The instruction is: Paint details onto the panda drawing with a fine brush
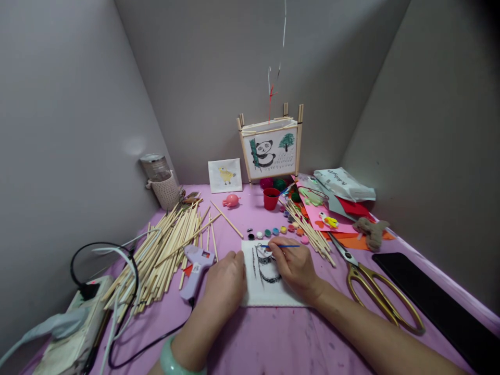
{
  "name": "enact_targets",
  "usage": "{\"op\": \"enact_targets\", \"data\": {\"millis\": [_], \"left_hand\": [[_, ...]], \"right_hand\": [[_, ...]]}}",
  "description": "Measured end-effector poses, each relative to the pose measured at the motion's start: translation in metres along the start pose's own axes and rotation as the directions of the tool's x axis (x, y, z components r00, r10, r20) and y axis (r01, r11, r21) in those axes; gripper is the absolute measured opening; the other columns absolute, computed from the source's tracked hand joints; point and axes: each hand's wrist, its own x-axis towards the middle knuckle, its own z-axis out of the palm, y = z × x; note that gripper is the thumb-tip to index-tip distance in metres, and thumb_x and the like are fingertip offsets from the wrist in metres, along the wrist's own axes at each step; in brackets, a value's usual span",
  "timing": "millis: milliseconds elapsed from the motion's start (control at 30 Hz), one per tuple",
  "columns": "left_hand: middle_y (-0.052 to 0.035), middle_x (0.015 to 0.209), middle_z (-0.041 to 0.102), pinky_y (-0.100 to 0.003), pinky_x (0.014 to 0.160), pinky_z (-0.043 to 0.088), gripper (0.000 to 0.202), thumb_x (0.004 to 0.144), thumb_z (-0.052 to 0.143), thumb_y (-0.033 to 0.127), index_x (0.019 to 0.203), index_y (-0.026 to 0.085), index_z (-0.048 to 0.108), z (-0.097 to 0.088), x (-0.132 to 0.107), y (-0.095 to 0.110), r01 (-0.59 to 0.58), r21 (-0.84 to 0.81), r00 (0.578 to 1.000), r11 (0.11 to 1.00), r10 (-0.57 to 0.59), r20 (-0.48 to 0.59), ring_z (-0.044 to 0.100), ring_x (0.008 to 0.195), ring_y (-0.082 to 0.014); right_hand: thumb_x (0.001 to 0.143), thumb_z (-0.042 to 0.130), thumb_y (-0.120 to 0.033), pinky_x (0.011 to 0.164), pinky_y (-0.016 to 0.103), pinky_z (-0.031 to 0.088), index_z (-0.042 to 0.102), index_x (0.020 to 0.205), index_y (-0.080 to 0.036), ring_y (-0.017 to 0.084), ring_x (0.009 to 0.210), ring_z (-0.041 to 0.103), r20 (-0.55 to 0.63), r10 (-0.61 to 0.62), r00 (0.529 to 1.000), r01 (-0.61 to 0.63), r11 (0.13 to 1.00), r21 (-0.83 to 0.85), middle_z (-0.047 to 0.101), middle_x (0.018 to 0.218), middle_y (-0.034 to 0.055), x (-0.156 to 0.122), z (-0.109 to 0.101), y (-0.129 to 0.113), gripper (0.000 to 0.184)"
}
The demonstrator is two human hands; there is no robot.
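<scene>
While your right hand is clamping its grip on the blue paintbrush, the white canvas is lying beneath, on the near bench. Your left hand is resting at the canvas's left edge; you cannot tell whether its grip is pinching anything.

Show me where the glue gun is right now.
In the head view, the glue gun lies left of centre, between the wooden sticks and the left hand.
</scene>
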Motion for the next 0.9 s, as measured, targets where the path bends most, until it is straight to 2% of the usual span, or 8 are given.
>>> {"op": "enact_targets", "data": {"millis": [400, 700, 800, 900], "left_hand": [[-0.0058, 0.087, 0.063, -0.030, 0.062, 0.042, 0.022, 0.091, 0.033, 0.022, 0.094, 0.020, 0.055, 0.001, 0.000, 0.000, 0.002, 0.005, 1.000, 1.000, -0.002, 0.003, 0.064, 0.079, -0.0216], [-0.0059, 0.087, 0.063, -0.029, 0.063, 0.040, 0.022, 0.091, 0.034, 0.021, 0.095, 0.019, 0.056, -0.002, -0.001, 0.000, 0.006, -0.004, 1.000, 1.000, -0.005, 0.010, 0.063, 0.079, -0.0198], [-0.0059, 0.087, 0.063, -0.029, 0.063, 0.040, 0.022, 0.090, 0.034, 0.021, 0.094, 0.019, 0.056, -0.002, -0.001, 0.000, 0.000, -0.013, 1.000, 1.000, 0.000, 0.014, 0.063, 0.079, -0.0202], [-0.0061, 0.088, 0.063, -0.029, 0.064, 0.040, 0.022, 0.090, 0.035, 0.021, 0.095, 0.019, 0.056, -0.003, -0.001, 0.000, 0.011, -0.018, 1.000, 1.000, -0.010, 0.018, 0.063, 0.080, -0.0200]], "right_hand": [[0.092, 0.048, -0.018, 0.070, 0.031, 0.049, 0.063, 0.083, -0.018, 0.018, 0.074, 0.066, 0.017, -0.012, 1.000, 0.012, 1.000, -0.012, 0.070, 0.081, 0.0067, -0.001, 0.001, 0.000, 0.017], [0.092, 0.047, -0.019, 0.070, 0.032, 0.049, 0.063, 0.087, -0.017, 0.018, 0.073, 0.065, 0.024, 0.004, 1.000, -0.004, 1.000, -0.010, 0.070, 0.080, 0.0070, 0.000, -0.001, -0.002, 0.016], [0.092, 0.046, -0.019, 0.070, 0.033, 0.049, 0.062, 0.083, -0.018, 0.018, 0.071, 0.064, -0.023, 0.028, 0.999, -0.027, 0.999, 0.026, 0.069, 0.074, 0.0051, 0.002, -0.006, -0.004, 0.018], [0.093, 0.044, -0.020, 0.072, 0.032, 0.050, 0.062, 0.082, -0.020, 0.017, 0.070, 0.064, -0.109, 0.144, 0.984, -0.132, 0.985, 0.116, 0.067, 0.072, 0.0030, 0.005, -0.012, -0.005, 0.021]]}}
